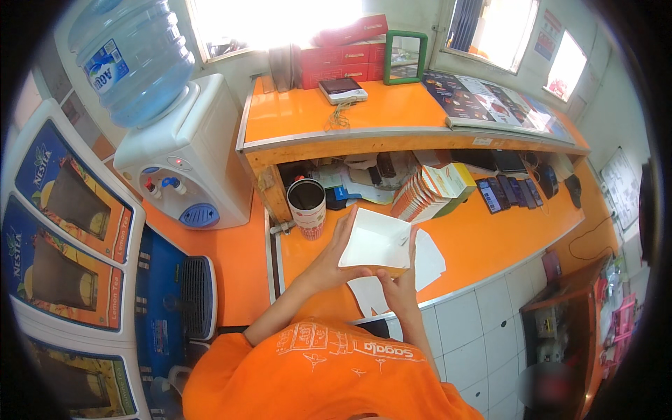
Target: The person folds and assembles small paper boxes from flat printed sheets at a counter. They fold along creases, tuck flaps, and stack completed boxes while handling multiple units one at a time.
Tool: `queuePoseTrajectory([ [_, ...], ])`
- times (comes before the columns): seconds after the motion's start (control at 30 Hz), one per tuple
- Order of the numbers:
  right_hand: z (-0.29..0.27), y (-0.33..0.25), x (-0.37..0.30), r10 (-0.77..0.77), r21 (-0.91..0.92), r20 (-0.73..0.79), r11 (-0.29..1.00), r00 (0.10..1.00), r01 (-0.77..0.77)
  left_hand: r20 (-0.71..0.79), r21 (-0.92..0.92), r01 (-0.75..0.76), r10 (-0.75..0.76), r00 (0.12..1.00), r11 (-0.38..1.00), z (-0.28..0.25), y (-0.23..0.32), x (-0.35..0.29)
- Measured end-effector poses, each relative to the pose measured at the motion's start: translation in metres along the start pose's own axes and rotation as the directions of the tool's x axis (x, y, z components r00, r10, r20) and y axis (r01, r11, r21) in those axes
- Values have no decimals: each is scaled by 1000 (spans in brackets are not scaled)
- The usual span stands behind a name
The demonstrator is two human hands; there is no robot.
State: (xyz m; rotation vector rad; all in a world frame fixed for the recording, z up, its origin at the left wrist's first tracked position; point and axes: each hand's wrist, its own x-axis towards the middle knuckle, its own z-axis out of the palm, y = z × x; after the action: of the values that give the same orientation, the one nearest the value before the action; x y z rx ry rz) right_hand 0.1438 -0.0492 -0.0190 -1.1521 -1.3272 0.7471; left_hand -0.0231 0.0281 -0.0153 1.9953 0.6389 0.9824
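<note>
Between my two hands is an open paper food box (378, 239), white inside, its wide mouth turned up toward me. My left hand (334, 253) wraps the box's left side, with the thumb along the near edge. My right hand (400, 288) grips the near right corner, its thumb beside the left one; some of its fingers are hidden behind the box. Beneath, a flat white cardboard blank (430, 262) lies on the orange counter (483, 245). Just beyond the box stands a row of nested printed cartons (432, 192). A patterned round tub (307, 208) is at the left.
Several phones (509, 192) lie side by side at the right, under the raised shelf (280, 115). Red boxes (343, 63) and a green-framed mirror (405, 57) stand on top. At left are a water dispenser (185, 147) and drink machines (70, 231). A cabinet (560, 315) stands lower right.
</note>
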Motion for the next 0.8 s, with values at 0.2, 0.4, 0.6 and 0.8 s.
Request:
queuePoseTrajectory([
  [0.2,12,-1,6,-34,-382,-21,924,999,24,-9,120,96,-95,995,988,2,1,1],
  [0.4,8,-6,6,113,0,-22,994,993,-113,-44,275,-59,74,996,960,-3,3,5],
  [0.6,-26,-6,1,533,467,235,671,813,-575,16,258,-230,234,972,938,-13,-6,9],
  [0.8,-41,10,-20,440,257,169,844,882,-471,-33,-754,189,-323,946,629,0,-28,16],
])
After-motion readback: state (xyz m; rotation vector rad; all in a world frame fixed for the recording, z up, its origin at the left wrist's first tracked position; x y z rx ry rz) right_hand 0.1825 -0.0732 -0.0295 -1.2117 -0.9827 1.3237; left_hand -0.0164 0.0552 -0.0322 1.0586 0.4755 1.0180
